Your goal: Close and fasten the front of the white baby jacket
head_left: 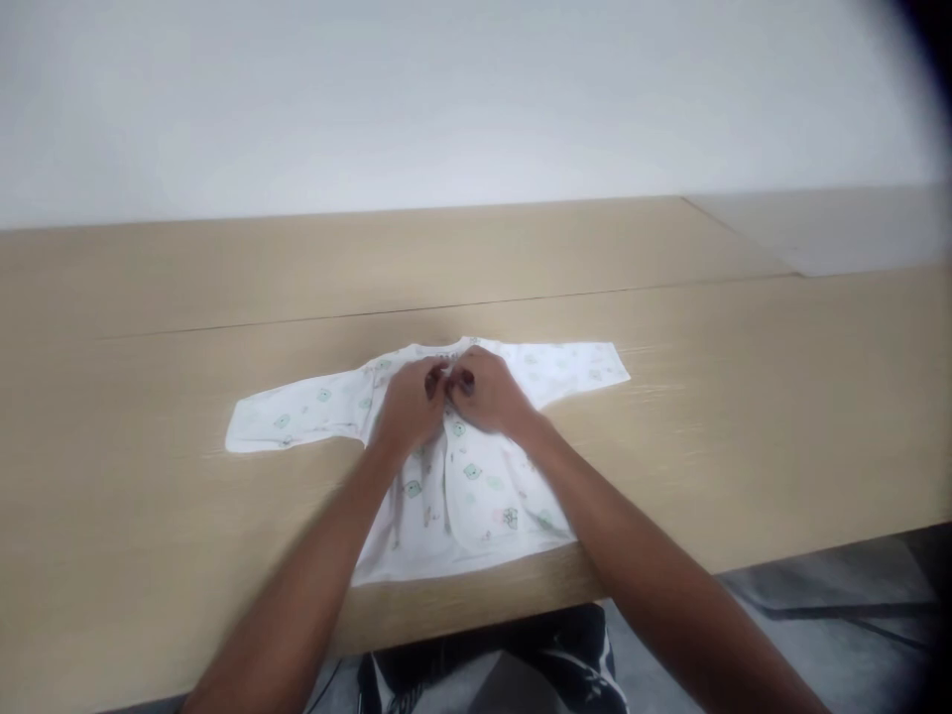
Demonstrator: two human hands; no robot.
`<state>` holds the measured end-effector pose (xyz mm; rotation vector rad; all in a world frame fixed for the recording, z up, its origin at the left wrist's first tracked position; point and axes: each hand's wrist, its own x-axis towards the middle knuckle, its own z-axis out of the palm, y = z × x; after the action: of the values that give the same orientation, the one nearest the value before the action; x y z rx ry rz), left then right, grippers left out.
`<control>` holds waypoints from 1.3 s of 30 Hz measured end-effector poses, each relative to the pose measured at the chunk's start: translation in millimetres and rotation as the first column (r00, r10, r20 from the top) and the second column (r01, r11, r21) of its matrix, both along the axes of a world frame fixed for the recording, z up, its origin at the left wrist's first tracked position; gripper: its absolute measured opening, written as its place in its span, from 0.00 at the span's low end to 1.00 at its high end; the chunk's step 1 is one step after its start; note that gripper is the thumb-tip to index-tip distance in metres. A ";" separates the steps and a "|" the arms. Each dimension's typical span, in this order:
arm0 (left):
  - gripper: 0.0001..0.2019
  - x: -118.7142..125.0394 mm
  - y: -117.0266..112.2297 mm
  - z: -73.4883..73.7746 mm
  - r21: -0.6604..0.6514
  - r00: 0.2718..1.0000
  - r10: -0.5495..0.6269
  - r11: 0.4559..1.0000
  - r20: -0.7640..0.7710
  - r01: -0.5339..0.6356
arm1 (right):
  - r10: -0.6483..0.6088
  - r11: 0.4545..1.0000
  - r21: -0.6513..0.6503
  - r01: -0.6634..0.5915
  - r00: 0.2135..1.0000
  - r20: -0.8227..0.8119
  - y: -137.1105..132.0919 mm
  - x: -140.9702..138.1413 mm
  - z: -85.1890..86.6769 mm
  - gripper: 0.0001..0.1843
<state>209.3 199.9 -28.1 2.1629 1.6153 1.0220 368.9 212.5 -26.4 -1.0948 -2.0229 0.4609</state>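
A small white baby shirt [476, 486] with a green print lies spread on the table, both sleeves stretched out sideways and its front overlapping down the middle. My left hand [414, 397] is closed, pinching the shirt's front edge just below the neckline. Close beside it, my right hand [485, 389] pinches the same front opening with bent fingers. The fingertips of both hands nearly meet there. Whatever small fastening may lie between them is hidden by the fingers.
The wooden table [744, 426] has a seam running across behind the shirt. A pale wall [372, 109] rises at the back. A grey panel [848, 228] lies at the far right. The table's front edge runs just below the shirt's hem.
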 end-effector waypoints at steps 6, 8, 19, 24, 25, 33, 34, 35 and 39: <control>0.08 0.8 0.1 5.1 -0.010 0.997 -0.008 1.000 -0.073 0.008 | -0.039 0.999 -0.005 0.039 0.999 0.019 0.3 -2.6 0.3 0.04; 0.07 0.6 -0.3 6.3 -0.006 0.994 -0.003 1.000 -0.105 0.002 | -0.044 0.999 0.017 0.043 0.999 0.022 0.7 -3.4 -0.3 0.04; 0.05 -4.3 1.1 0.5 0.085 0.981 -0.051 0.994 -0.188 0.068 | -0.047 0.999 0.017 0.046 0.997 0.059 0.1 -5.7 -0.1 0.08; 0.06 -5.3 0.4 -1.2 0.098 0.970 -0.071 0.991 -0.234 0.096 | -0.059 0.998 0.017 0.058 0.996 0.065 0.2 -7.7 -1.4 0.06; 0.06 -5.1 -0.2 -0.2 0.088 0.968 -0.072 0.992 -0.241 0.095 | -0.056 0.998 0.020 0.055 0.996 0.062 0.2 -7.8 -1.9 0.06; 0.07 -1.7 -11.9 14.9 -0.021 0.948 -0.094 0.996 -0.305 0.092 | -0.023 0.999 0.029 0.021 0.999 0.047 -2.2 -5.2 -0.4 0.05; 0.07 -1.4 -13.3 15.9 -0.016 0.946 -0.091 0.996 -0.310 0.090 | -0.022 0.999 0.033 0.021 0.999 0.048 -2.5 -4.9 -0.1 0.05; 0.07 -1.3 -14.3 16.7 -0.014 0.948 -0.087 0.996 -0.306 0.087 | -0.025 0.999 0.037 0.023 0.999 0.048 -2.8 -4.6 0.0 0.04; 0.06 -2.3 -14.3 17.2 -0.002 0.964 -0.059 0.998 -0.261 0.060 | -0.047 0.998 0.054 0.044 0.997 0.063 -3.3 -4.6 -1.1 0.04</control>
<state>207.0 185.7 -10.9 2.4183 1.6437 0.7496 364.4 209.1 -27.6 -1.1341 -2.0500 0.3517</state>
